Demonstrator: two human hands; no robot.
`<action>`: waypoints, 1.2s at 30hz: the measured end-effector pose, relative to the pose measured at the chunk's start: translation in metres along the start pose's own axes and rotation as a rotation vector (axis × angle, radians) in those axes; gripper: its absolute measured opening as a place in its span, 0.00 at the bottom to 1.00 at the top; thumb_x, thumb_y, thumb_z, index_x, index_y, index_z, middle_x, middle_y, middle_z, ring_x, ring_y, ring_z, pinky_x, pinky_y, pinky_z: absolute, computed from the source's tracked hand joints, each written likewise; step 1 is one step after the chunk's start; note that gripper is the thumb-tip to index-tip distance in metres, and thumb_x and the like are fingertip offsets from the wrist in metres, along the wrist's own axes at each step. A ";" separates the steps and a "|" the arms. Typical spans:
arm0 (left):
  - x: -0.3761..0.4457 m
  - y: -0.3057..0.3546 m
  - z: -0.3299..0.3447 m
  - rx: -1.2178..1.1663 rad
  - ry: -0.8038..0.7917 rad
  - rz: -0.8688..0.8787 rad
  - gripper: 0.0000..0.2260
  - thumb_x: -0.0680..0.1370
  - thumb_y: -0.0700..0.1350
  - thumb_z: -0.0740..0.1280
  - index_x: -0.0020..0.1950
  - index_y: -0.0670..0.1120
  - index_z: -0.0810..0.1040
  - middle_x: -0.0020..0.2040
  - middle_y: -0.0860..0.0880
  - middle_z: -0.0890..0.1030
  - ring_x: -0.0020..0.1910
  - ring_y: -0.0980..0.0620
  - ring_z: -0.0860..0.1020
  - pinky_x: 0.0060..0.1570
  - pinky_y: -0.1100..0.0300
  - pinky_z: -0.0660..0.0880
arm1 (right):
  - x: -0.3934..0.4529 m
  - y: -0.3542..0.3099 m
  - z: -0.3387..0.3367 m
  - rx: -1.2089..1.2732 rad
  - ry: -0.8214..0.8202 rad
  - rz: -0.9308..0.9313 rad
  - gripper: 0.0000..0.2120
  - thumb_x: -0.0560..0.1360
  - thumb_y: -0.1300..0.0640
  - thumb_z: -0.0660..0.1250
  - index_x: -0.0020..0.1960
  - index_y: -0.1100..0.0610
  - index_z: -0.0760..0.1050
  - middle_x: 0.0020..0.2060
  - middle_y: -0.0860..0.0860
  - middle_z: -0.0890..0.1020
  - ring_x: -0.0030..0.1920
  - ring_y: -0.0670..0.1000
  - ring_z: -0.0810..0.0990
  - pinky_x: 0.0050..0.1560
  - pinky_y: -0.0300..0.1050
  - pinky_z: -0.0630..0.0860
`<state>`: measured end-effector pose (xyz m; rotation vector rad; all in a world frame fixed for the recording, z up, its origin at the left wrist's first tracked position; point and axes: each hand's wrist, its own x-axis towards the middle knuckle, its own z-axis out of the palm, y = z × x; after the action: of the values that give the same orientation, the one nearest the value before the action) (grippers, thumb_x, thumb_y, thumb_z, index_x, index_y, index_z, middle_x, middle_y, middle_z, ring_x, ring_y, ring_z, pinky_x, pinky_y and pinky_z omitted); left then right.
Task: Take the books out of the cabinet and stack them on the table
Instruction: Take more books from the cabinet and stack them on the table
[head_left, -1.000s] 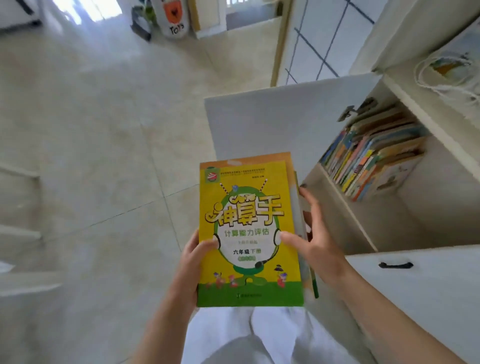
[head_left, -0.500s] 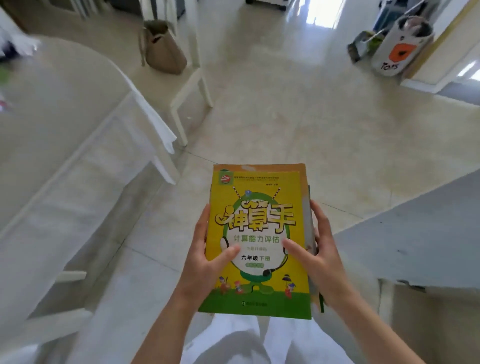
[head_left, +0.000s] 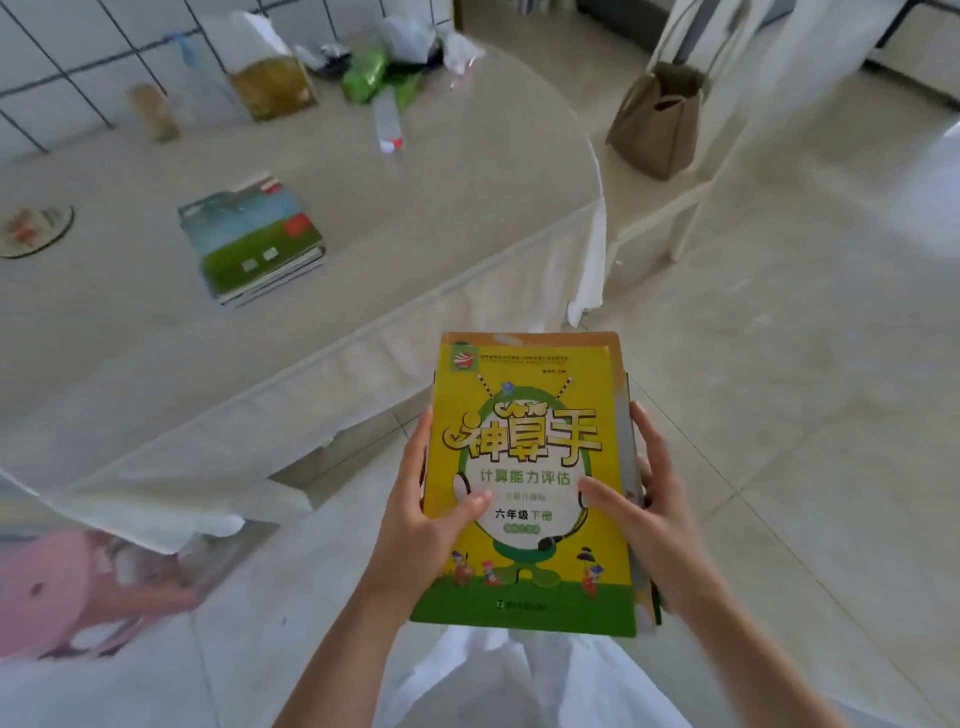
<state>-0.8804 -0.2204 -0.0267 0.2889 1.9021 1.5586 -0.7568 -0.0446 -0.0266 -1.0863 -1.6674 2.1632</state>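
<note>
I hold a small pile of books (head_left: 530, 441) flat in front of me over the floor; the top one has a yellow and green cover. My left hand (head_left: 431, 519) grips its left edge with the thumb on the cover. My right hand (head_left: 644, 509) grips the right edge, thumb on top. A stack of books (head_left: 254, 239) with a blue and green cover lies on the table (head_left: 415, 218), to the upper left of the held pile. The cabinet is out of view.
At the table's far side stand bags, a jar (head_left: 153, 111), a bottle (head_left: 387, 122) and green packets. A round mat (head_left: 34, 228) lies at the left. A white chair (head_left: 691, 208) carries a brown paper bag (head_left: 660, 117). A pink object (head_left: 67, 587) sits lower left.
The view has swung left from the open cabinet across the floor to the table. The held pile stays gripped in both hands and is now near the table's edge.
</note>
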 end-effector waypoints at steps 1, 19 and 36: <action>0.005 0.001 -0.004 -0.013 0.032 0.000 0.37 0.74 0.41 0.72 0.67 0.76 0.58 0.62 0.69 0.74 0.59 0.65 0.77 0.48 0.63 0.81 | 0.012 -0.004 0.005 -0.011 -0.026 0.006 0.39 0.70 0.63 0.72 0.70 0.34 0.60 0.56 0.51 0.82 0.48 0.56 0.85 0.39 0.59 0.82; 0.136 0.057 -0.009 -0.351 0.483 -0.031 0.26 0.77 0.42 0.67 0.69 0.63 0.64 0.60 0.54 0.82 0.58 0.50 0.81 0.53 0.45 0.80 | 0.241 -0.124 0.053 -0.246 -0.488 0.327 0.29 0.68 0.61 0.74 0.66 0.54 0.69 0.48 0.54 0.86 0.46 0.57 0.86 0.43 0.56 0.82; 0.235 0.051 -0.144 -0.462 0.448 -0.090 0.34 0.58 0.40 0.79 0.63 0.45 0.74 0.58 0.42 0.83 0.54 0.38 0.82 0.49 0.39 0.80 | 0.372 -0.162 0.189 -0.429 -0.753 0.210 0.35 0.58 0.64 0.79 0.60 0.52 0.69 0.49 0.56 0.86 0.48 0.60 0.85 0.53 0.63 0.79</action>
<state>-1.1588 -0.1920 -0.0480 -0.3706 1.7602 2.0628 -1.1879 0.0782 -0.0210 -0.5465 -2.5192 2.6234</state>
